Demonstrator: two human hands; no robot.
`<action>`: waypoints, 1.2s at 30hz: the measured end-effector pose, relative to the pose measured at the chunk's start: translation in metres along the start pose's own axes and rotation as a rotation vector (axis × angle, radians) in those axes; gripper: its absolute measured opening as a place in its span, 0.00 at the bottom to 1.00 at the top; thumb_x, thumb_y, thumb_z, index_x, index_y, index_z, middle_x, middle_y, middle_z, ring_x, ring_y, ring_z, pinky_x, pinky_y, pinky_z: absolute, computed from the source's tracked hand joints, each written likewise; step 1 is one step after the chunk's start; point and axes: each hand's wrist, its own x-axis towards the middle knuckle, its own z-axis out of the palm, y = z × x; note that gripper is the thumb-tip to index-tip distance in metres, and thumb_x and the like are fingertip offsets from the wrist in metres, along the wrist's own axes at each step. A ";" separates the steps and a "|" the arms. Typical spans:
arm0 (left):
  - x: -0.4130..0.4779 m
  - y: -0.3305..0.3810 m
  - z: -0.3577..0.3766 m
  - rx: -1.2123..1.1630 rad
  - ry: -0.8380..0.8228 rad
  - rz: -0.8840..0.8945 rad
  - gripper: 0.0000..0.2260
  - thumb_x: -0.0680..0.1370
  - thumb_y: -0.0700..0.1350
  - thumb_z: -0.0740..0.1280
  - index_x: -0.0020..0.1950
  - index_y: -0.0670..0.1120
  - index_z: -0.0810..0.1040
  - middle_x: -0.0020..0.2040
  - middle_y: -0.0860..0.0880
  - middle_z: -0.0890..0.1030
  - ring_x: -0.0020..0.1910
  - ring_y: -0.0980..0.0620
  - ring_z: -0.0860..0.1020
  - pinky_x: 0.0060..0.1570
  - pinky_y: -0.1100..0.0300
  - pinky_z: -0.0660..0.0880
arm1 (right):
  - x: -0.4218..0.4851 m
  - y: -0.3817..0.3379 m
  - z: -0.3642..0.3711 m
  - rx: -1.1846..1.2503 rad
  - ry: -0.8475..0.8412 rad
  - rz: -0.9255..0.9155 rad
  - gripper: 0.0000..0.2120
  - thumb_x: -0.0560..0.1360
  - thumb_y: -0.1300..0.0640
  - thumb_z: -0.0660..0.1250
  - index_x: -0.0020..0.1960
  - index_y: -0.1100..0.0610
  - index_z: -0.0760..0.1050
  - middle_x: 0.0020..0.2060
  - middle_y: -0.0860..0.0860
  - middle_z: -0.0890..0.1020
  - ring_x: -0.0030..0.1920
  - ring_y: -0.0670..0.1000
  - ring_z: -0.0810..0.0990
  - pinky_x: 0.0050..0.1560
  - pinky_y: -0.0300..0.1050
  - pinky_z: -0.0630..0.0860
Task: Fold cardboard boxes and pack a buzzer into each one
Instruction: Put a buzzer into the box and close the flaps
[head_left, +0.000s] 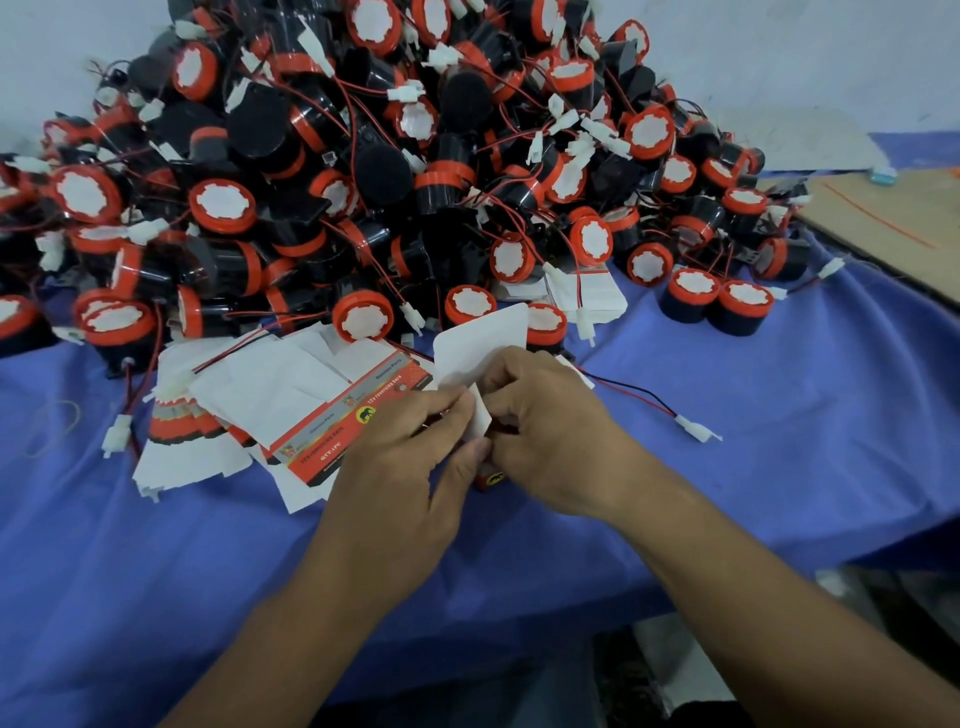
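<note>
A blue cloth (779, 467) covers the table in front of me, wrinkled and falling over the near edge. Across its far half rises a big heap of buzzers (363, 156): black cylinders with orange caps and white centres, tangled in red and black wires with white plugs. Off to my right a brown cardboard sheet (893, 218) lies flat on the cloth, well apart from my hands.

At the near foot of the heap, to my left, sits a loose fan of flat box blanks (291, 395), white inside with orange printed bands, overlapping one another and partly under wires from the heap.

My left hand (410, 467) and right hand (545, 431) meet just in front of that fan, both gripping one cardboard box (478, 338). The box is half formed: a rounded white flap stands up behind my knuckles, and a narrower white flap is pinched between the fingertips of both hands. A bit of its orange printed side shows below my thumbs. I cannot tell what is inside it.

Two buzzers (717, 306) stand upright side by side on the cloth to the right of the heap. A thin red and black wire runs from behind my right hand to a white plug (696, 430) lying on the cloth. A rubber band (57, 426) lies far left.
</note>
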 end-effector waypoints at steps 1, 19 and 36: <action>0.000 0.000 0.001 0.013 0.010 0.006 0.17 0.78 0.45 0.66 0.63 0.37 0.80 0.59 0.42 0.82 0.57 0.44 0.79 0.60 0.65 0.69 | -0.001 0.000 -0.002 -0.025 -0.023 -0.018 0.05 0.74 0.64 0.71 0.43 0.61 0.85 0.47 0.46 0.73 0.47 0.47 0.70 0.47 0.36 0.70; 0.009 0.001 0.012 -0.134 0.007 -0.136 0.12 0.80 0.44 0.65 0.60 0.43 0.84 0.57 0.54 0.81 0.55 0.63 0.75 0.52 0.75 0.69 | -0.014 0.049 -0.041 0.590 0.084 0.360 0.07 0.80 0.58 0.69 0.47 0.55 0.85 0.39 0.55 0.85 0.36 0.44 0.80 0.40 0.38 0.78; 0.018 -0.013 0.006 -0.204 -0.139 -0.061 0.21 0.75 0.40 0.62 0.67 0.47 0.79 0.67 0.57 0.76 0.67 0.67 0.69 0.67 0.74 0.64 | -0.024 0.056 -0.036 0.356 -0.294 0.081 0.32 0.70 0.37 0.74 0.72 0.43 0.74 0.66 0.36 0.74 0.66 0.44 0.75 0.65 0.49 0.76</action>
